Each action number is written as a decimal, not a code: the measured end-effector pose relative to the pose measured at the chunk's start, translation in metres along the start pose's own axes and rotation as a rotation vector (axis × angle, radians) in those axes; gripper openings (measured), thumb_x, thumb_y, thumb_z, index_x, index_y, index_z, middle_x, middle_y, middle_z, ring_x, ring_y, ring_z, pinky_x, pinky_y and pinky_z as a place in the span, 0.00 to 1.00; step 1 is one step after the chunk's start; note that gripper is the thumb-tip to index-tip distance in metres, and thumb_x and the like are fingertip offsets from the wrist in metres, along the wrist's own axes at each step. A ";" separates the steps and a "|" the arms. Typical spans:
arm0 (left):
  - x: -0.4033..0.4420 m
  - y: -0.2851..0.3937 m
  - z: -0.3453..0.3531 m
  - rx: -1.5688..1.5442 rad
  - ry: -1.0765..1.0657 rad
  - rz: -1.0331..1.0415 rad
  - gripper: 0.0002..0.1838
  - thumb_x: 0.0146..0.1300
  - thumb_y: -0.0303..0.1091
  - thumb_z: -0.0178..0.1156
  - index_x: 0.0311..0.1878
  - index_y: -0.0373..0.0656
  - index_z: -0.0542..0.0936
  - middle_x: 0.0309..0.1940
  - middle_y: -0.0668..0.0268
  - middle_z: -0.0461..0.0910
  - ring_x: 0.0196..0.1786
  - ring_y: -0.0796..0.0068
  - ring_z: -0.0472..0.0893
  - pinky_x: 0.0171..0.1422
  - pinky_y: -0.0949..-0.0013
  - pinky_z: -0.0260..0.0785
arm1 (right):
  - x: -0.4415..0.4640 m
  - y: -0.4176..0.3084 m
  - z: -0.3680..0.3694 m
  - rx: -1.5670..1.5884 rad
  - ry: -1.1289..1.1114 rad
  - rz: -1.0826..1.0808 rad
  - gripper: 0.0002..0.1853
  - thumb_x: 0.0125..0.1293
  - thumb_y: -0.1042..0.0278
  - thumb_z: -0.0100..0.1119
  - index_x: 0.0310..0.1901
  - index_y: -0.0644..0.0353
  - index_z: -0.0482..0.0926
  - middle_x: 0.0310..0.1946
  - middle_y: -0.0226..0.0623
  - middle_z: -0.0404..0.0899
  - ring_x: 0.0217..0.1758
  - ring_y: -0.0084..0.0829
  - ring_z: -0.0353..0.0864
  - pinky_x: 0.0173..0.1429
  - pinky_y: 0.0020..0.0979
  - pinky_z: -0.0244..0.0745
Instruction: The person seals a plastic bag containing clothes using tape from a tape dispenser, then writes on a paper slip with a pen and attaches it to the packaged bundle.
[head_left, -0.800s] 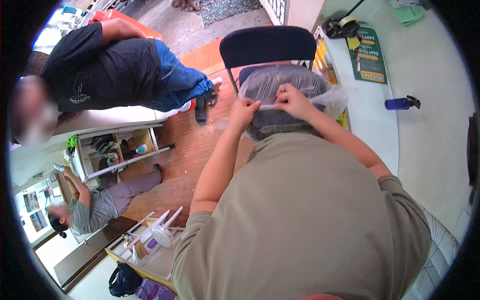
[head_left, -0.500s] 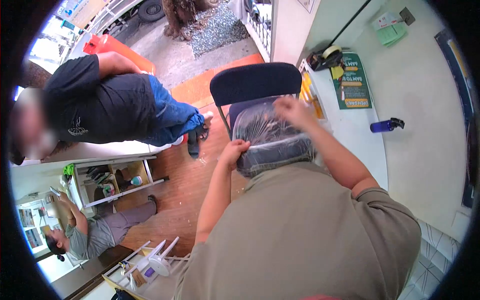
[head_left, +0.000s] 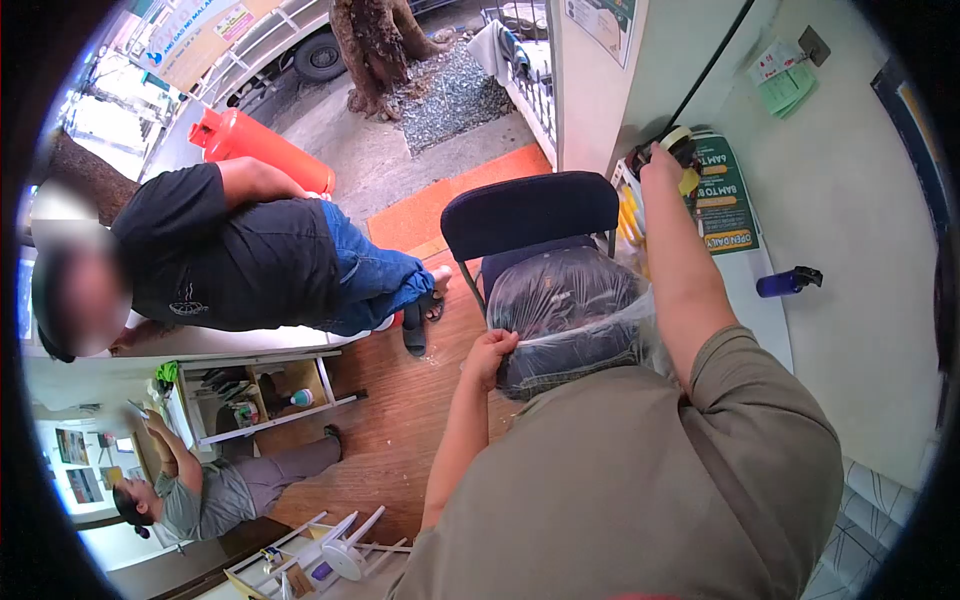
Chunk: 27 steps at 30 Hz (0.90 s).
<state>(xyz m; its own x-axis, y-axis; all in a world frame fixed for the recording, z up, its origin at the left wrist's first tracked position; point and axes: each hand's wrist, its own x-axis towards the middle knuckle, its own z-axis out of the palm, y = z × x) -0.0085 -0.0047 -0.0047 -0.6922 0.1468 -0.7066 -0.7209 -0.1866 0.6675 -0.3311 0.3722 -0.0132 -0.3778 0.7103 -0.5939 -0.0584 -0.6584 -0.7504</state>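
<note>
Your right hand [head_left: 660,164] has swung to the tape dispenser [head_left: 684,150], grip unclear; your left hand [head_left: 490,357] still pinches the plastic bag [head_left: 570,295]!

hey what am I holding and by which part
Your left hand pinches the clear plastic by its left edge; your right hand is at the tape dispenser, hold unclear.

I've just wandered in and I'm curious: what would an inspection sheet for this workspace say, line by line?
Surface: white table on the right, partly covered.
Job's things: plastic-wrapped bundle at the dark chair; tape dispenser at the table's far end.
Clutter: green sign; blue bottle near the table's edge.
Hands: left hand pinches the bundle's plastic; right hand at the dispenser, grip unclear.
Cables: black line above the dispenser; cord or rod, unclear.
Surroundings: two other people; orange cylinder.
</note>
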 end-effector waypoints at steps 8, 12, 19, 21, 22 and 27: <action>0.008 -0.008 -0.003 -0.070 -0.046 0.016 0.12 0.67 0.36 0.64 0.27 0.49 0.75 0.23 0.78 0.74 0.25 0.85 0.68 0.31 0.77 0.60 | -0.080 -0.012 0.013 0.370 -0.143 0.192 0.12 0.65 0.69 0.64 0.28 0.60 0.71 0.20 0.33 0.72 0.15 0.27 0.68 0.18 0.29 0.66; 0.008 -0.007 -0.004 -0.065 -0.045 0.020 0.12 0.67 0.36 0.64 0.27 0.49 0.76 0.23 0.78 0.74 0.25 0.85 0.68 0.31 0.77 0.60 | -0.060 0.040 -0.007 0.222 -0.142 0.131 0.10 0.63 0.74 0.64 0.29 0.64 0.72 0.17 0.35 0.73 0.13 0.29 0.70 0.16 0.30 0.64; 0.011 -0.005 -0.005 0.016 -0.052 0.052 0.10 0.65 0.37 0.65 0.29 0.48 0.79 0.23 0.78 0.74 0.26 0.83 0.69 0.32 0.74 0.62 | -0.027 0.043 -0.067 -1.185 -0.300 -0.326 0.11 0.53 0.71 0.68 0.19 0.67 0.79 0.18 0.40 0.80 0.18 0.30 0.80 0.21 0.34 0.73; 0.021 -0.016 -0.012 0.042 -0.053 0.079 0.10 0.65 0.38 0.65 0.28 0.48 0.79 0.23 0.77 0.74 0.27 0.82 0.70 0.32 0.73 0.62 | -0.041 0.032 -0.064 -1.270 -0.873 -0.552 0.13 0.59 0.60 0.66 0.31 0.64 0.86 0.20 0.35 0.83 0.24 0.28 0.83 0.32 0.32 0.76; 0.022 -0.016 -0.010 0.021 -0.047 0.085 0.10 0.65 0.38 0.65 0.28 0.48 0.79 0.23 0.77 0.74 0.27 0.82 0.70 0.32 0.73 0.62 | -0.066 0.023 -0.060 -1.320 -1.195 -0.671 0.15 0.60 0.57 0.67 0.32 0.63 0.85 0.22 0.35 0.83 0.25 0.28 0.82 0.33 0.31 0.75; 0.012 -0.012 -0.008 -0.052 -0.064 0.055 0.10 0.64 0.37 0.66 0.28 0.47 0.79 0.23 0.76 0.75 0.26 0.82 0.71 0.31 0.73 0.63 | -0.230 0.000 -0.071 -1.807 -2.306 -0.326 0.12 0.62 0.61 0.66 0.37 0.62 0.80 0.27 0.30 0.80 0.31 0.24 0.77 0.35 0.33 0.73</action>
<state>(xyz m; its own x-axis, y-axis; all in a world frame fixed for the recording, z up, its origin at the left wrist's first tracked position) -0.0078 -0.0079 -0.0234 -0.7328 0.1965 -0.6514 -0.6800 -0.2458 0.6908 -0.1785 0.2264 0.1034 -0.2285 -0.8508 -0.4733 -0.4299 0.5244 -0.7350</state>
